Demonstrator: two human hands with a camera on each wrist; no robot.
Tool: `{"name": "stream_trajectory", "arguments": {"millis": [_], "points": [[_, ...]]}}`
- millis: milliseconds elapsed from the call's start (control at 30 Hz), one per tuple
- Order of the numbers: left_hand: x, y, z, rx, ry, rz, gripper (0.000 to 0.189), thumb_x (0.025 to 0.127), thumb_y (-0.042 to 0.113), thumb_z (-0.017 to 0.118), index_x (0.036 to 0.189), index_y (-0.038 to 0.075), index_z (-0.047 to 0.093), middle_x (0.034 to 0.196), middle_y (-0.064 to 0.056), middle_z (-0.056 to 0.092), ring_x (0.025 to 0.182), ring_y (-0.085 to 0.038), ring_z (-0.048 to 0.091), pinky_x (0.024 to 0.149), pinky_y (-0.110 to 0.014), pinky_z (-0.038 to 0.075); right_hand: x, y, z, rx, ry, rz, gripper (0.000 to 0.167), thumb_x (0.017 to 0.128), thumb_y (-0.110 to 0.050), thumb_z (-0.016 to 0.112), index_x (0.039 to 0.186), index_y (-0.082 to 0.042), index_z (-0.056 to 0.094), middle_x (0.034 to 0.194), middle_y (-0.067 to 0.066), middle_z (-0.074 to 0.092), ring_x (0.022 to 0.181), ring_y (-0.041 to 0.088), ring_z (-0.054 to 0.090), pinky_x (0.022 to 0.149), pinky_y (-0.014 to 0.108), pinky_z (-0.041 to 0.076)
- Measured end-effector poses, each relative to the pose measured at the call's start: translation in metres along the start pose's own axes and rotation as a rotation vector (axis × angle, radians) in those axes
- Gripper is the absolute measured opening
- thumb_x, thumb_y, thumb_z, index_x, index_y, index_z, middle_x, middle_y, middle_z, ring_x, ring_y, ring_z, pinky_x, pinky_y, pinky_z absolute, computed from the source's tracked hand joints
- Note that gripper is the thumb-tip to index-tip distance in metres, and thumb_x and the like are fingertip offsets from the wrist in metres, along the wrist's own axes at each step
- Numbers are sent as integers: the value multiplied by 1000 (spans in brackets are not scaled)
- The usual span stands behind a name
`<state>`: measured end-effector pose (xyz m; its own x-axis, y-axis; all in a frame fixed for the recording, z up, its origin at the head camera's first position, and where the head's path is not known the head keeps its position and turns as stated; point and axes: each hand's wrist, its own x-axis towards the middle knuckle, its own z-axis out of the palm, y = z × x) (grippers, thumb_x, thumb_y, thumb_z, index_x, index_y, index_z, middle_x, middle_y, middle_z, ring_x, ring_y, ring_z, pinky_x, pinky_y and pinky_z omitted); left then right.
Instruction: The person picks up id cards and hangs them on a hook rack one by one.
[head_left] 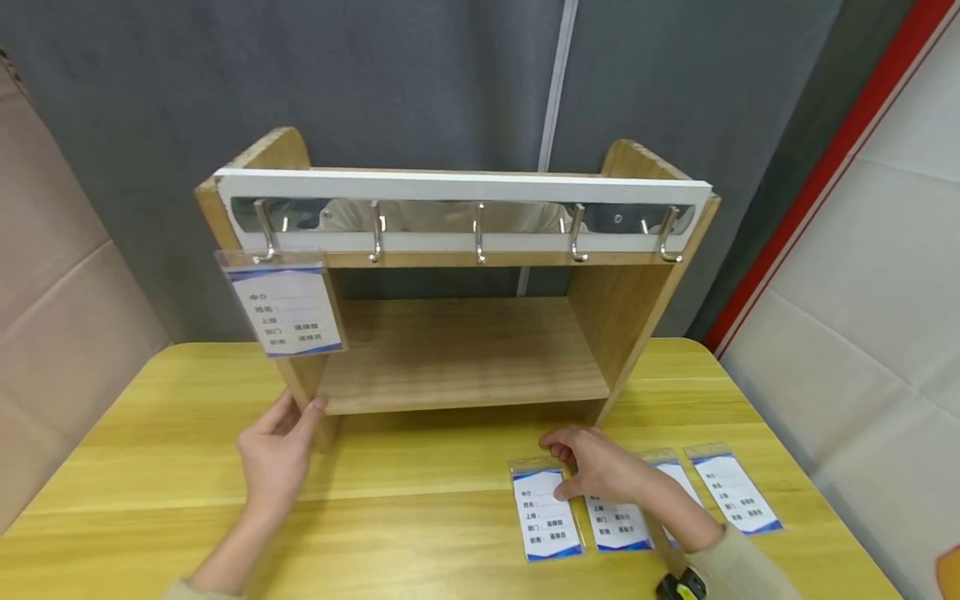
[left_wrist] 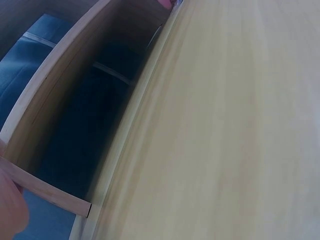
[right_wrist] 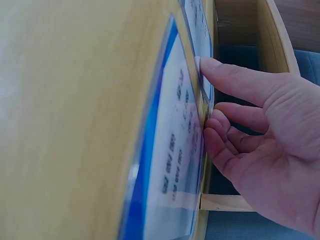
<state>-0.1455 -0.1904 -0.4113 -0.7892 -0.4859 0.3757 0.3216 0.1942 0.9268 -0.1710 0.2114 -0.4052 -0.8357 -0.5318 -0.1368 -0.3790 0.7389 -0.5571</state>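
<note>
My left hand (head_left: 277,454) grips the lower left side panel of a small wooden shelf rack (head_left: 465,354), thumb on the inner side; in the left wrist view only a bit of that hand (left_wrist: 10,207) shows. My right hand (head_left: 603,467) is at a clear-sleeved name badge (head_left: 543,521) lying on the table. Its thumb rests on the badge's right edge, with the fingers curled near the upper corner, as the right wrist view also shows. Another name badge (head_left: 288,308) hangs from the leftmost metal hook (head_left: 266,229) on the rack's front rail.
Beside and partly under the right forearm lie more badges, a second badge (head_left: 618,525) and a far right badge (head_left: 737,493) among them. Several hooks along the white rail (head_left: 450,185) hold nothing. A grey curtain (head_left: 420,83) hangs behind the yellow wooden table (head_left: 405,517).
</note>
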Motion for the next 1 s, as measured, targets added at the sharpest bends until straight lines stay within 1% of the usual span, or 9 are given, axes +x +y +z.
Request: {"name": "stream_trajectory", "arguments": {"millis": [67,267,400,567,700,800,1000], "points": [[0,0,0,2,0,1,36,93,-3,73,128,-3,66,121,-22,64,94,7,68,82,-18,59,1,0,0,-6,4,2,61,76,-9,92,128,1,65,98,-5,60,90,15,52,77,28,54],[0,0,1,-7,3,-15,37,93,-3,72,129,-3,66,122,-21,64,94,7,68,83,-18,59,1,2,0,-20,24,-1,50,74,-13,94,119,-9,71,96,-5,56,87,16,50,71,25,50],[0,0,1,-5,2,-10,37,93,-3,72,129,-2,66,122,-21,64,94,6,69,83,-18,59,-1,4,1,-8,37,-26,47,75,-14,93,116,-12,71,98,-5,54,87,15,50,72,24,50],[-1,-1,0,1,-7,-5,37,93,-2,73,130,-1,66,123,-21,64,94,7,68,82,-17,59,-4,6,2,11,48,-61,44,78,-15,91,117,-15,70,103,-5,53,90,14,51,75,24,51],[-1,-1,-1,-3,-8,-15,37,93,-2,73,130,0,66,124,-21,64,95,7,68,83,-17,59,-5,6,3,19,60,-87,43,80,-16,90,117,-16,68,105,-8,56,93,13,52,77,26,53],[-1,-1,-1,-5,-7,-18,37,93,-2,72,130,0,66,123,-21,64,95,6,68,83,-17,59,-6,6,3,51,60,-101,40,83,-15,88,117,-15,66,103,-10,60,92,13,54,77,27,54],[0,-1,0,-4,-12,-15,38,94,-2,72,131,0,65,124,-21,64,95,7,68,82,-18,59,-7,7,5,141,65,-135,36,88,-12,83,119,-12,64,99,-8,63,86,11,57,71,25,56]]}}
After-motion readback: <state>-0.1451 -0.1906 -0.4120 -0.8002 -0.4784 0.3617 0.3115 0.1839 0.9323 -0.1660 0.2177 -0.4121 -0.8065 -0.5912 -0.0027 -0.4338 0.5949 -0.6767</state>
